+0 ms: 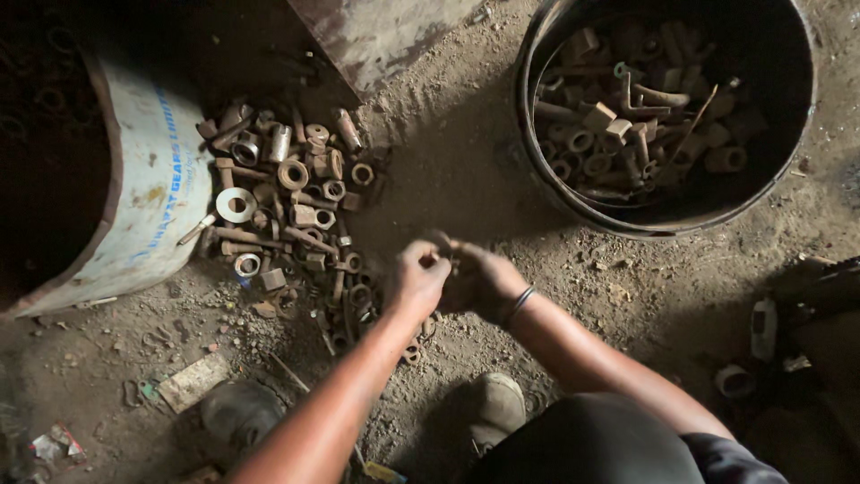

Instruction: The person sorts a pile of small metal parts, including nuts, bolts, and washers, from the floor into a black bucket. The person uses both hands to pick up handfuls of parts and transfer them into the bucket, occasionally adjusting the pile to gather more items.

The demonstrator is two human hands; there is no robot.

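Two containers bound the working ground. Landmark: the heap of rusty fittings (291,211) — rings, bushes, bolts, nuts — spread on the dirt floor (466,161). Left of the heap, touching its edge, a white drum (152,188) lies tipped, dark mouth facing away to the left. Well right of the heap and a little above, a black bucket (667,116) stands upright, part-filled with like rusty pieces. A bare strip of dirt runs between heap and bucket; this is the widest open room. Above the heap, a rusted sheet-metal panel (376,31) overhangs.

Surface: packed grey dust, small stones, scraps. Dim light, deep shadow at the corners.

Below the heap, two worn shoes (497,403) planted either side of the forearms.

Hands meet just off the heap's lower right edge. Left hand (417,278) curled nearly closed, fingertips pinched inward. Right hand (479,280), dark band at the wrist, cupped against it, fingers folded. A small dark piece (451,263) sits between the two hands; its kind is too small and shadowed to tell. Which hand bears it cannot be told.
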